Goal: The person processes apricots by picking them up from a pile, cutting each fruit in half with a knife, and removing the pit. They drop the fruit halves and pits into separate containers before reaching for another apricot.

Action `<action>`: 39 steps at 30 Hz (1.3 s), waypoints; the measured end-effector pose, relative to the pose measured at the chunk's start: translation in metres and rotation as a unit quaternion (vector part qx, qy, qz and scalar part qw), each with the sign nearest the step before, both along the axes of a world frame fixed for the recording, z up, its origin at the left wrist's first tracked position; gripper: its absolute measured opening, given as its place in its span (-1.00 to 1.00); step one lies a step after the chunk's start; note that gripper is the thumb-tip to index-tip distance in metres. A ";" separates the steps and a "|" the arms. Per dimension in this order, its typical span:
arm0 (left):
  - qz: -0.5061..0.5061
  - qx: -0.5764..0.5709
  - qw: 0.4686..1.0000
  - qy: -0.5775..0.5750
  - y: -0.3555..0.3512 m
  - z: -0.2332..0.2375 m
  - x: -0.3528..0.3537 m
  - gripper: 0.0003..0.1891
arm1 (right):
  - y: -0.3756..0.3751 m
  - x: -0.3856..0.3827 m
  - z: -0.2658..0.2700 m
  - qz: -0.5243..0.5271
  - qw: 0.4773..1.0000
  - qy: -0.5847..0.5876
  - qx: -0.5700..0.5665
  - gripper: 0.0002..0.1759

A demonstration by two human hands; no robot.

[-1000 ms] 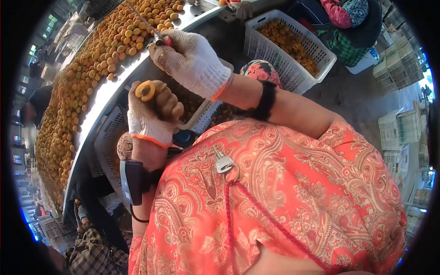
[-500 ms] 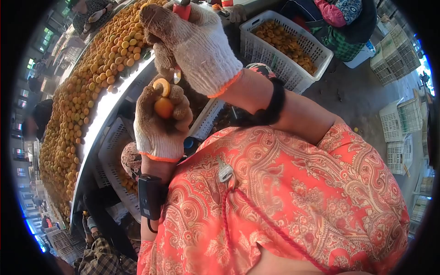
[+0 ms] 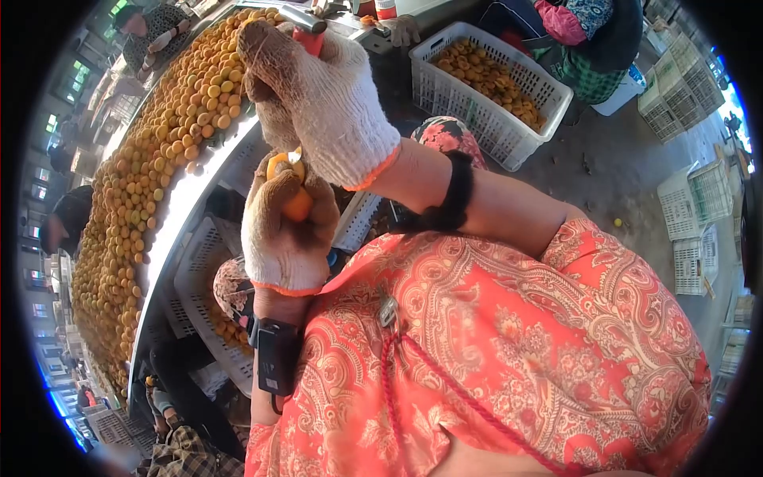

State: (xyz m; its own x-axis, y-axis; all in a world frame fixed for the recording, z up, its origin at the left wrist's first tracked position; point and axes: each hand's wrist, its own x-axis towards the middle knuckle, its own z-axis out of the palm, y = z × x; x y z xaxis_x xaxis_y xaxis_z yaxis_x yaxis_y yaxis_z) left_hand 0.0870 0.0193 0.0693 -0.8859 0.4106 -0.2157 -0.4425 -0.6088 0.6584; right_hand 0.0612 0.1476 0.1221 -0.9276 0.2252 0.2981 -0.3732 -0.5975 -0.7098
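Beside the long metal table (image 3: 181, 208) heaped with apricots (image 3: 151, 151), I see the left hand (image 3: 286, 234) closed around an orange fruit (image 3: 296, 203), directly under the right hand (image 3: 322, 99), which is clenched on a red-handled knife (image 3: 308, 37) (blade out of my sight).

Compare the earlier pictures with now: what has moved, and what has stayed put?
The right hand, gripping its red-handled knife, swung from the fruit pile to just above the left hand, half covering the orange fruit held there. Both grips, the pile and the white crate stayed as they were.
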 end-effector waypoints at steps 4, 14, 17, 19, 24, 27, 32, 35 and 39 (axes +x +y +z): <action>-0.025 -0.002 1.000 0.015 0.001 -0.001 0.003 -0.75 | -0.004 -0.003 -0.005 -0.013 0.999 0.021 0.038 -0.60; 0.049 -0.029 0.998 0.022 0.014 0.005 0.012 -0.79 | 0.001 -0.001 -0.008 0.095 0.989 -0.041 -0.107 -0.59; 0.061 -0.066 0.995 -0.030 0.022 0.016 0.010 -0.78 | 0.001 -0.001 -0.013 0.073 0.993 -0.048 -0.079 -0.64; -0.023 -0.122 0.992 -0.005 0.011 0.003 0.003 -0.71 | 0.005 -0.003 -0.019 0.072 0.995 -0.048 -0.050 -0.66; -0.104 -0.183 0.975 0.064 -0.001 0.003 0.006 -0.87 | 0.009 -0.002 -0.025 0.061 0.995 -0.068 -0.048 -0.67; -0.086 -0.143 0.986 0.029 0.001 0.001 0.008 -0.87 | 0.005 -0.002 -0.025 0.063 0.995 -0.041 -0.065 -0.66; -0.074 -0.057 0.996 0.005 -0.002 -0.002 0.005 -0.83 | 0.013 0.003 -0.005 0.076 0.993 -0.013 0.093 -0.63; -0.059 -0.068 0.996 -0.015 0.003 0.008 0.010 -0.82 | 0.019 0.007 0.009 0.085 0.989 0.001 0.125 -0.61; -0.064 -0.041 0.997 -0.025 0.006 0.008 0.012 -0.80 | 0.020 0.001 0.005 0.145 0.988 0.006 0.042 -0.59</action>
State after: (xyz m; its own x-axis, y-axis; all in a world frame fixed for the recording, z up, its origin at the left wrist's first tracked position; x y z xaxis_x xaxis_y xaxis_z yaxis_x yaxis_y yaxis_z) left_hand 0.0993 0.0257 0.0769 -0.8145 0.4998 -0.2947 -0.5465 -0.4904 0.6789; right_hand 0.0623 0.1679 0.1275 -0.9455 -0.0764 0.3166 -0.2038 -0.6196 -0.7580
